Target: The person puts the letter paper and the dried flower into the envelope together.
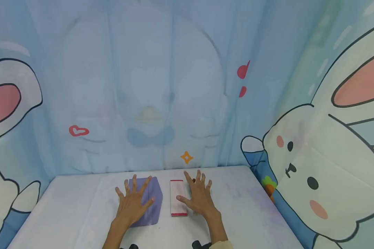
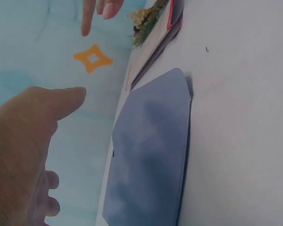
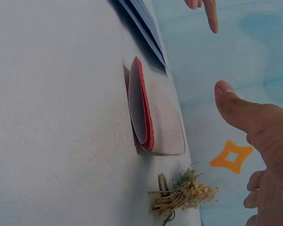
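Note:
My left hand (image 1: 132, 204), fingers spread wide, is held over a purple envelope (image 1: 155, 204) and holds nothing. In the left wrist view the envelope (image 2: 151, 141) lies on the table with its flap side up, a gap between it and the hand. To its right lies a folded pale pink paper (image 1: 177, 199) with red ends; the right wrist view shows its folded layers (image 3: 144, 113) bulging slightly apart. My right hand (image 1: 201, 197), also spread and holding nothing, hovers beside the paper. Beneath it, mostly hidden in the head view, is a small bunch of dried flowers (image 3: 181, 195).
The table (image 1: 249, 214) has a white cloth. Behind it hangs a light blue curtain (image 1: 143, 86) with cartoon prints, including a large rabbit (image 1: 299, 207) at the right. Dark pieces (image 1: 200, 245) show near the wrists at the bottom edge.

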The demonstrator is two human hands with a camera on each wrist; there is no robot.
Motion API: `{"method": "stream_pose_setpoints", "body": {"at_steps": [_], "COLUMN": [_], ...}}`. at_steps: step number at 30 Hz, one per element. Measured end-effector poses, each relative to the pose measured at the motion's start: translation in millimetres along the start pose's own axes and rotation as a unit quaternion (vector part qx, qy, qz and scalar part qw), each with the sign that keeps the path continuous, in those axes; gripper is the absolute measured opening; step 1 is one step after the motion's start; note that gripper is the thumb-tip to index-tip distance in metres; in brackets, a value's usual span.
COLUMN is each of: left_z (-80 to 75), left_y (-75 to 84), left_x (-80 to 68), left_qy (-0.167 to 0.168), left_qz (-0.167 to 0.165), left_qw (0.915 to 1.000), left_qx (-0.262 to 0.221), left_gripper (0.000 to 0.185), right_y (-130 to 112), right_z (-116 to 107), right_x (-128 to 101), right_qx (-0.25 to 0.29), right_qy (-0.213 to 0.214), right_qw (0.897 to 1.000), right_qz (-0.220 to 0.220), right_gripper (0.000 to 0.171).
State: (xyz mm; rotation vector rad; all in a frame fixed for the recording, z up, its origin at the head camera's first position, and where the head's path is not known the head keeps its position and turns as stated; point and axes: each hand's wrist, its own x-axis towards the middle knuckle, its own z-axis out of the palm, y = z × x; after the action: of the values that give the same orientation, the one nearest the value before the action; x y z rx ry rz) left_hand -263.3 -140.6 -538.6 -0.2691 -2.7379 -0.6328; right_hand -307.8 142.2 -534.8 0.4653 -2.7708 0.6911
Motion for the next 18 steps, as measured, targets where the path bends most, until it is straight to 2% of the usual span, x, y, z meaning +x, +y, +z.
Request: {"method": "stream_pose_setpoints", "body": {"at_steps": [4,10,14,18], "left_z": [1.5,8.0,14.0,20.3], "left_y": [0.0,-2.7,-5.4,-8.5], "left_x": [-1.9,-4.5,-7.7,-12.5], "left_qy": [-0.016,-0.036,-0.038,-0.039], "left_qz": [-0.007,-0.016,-0.02,-0.025], "left_qw": [0.9998,0.9991,0.999,0.9989], "left_qx": [-0.013,-0.017,-0.013,-0.006], "left_gripper": [0.074,0.07,0.068,0.065], "right_y": [-4,-10,-16,-23], "right_z": [4,8,13,20], "right_x": [2,4,7,7], "right_qx": [0.008,-0.002,-0.02,-0.021], "right_qy": [0.027,0.12,0.137,0.133], "right_qw": [0.999,0.993,0.99,0.988], "right_qz": [0.019,0.018,0.039,0.073], "right_gripper": [0.082,0.055,0.043,0.038]}}
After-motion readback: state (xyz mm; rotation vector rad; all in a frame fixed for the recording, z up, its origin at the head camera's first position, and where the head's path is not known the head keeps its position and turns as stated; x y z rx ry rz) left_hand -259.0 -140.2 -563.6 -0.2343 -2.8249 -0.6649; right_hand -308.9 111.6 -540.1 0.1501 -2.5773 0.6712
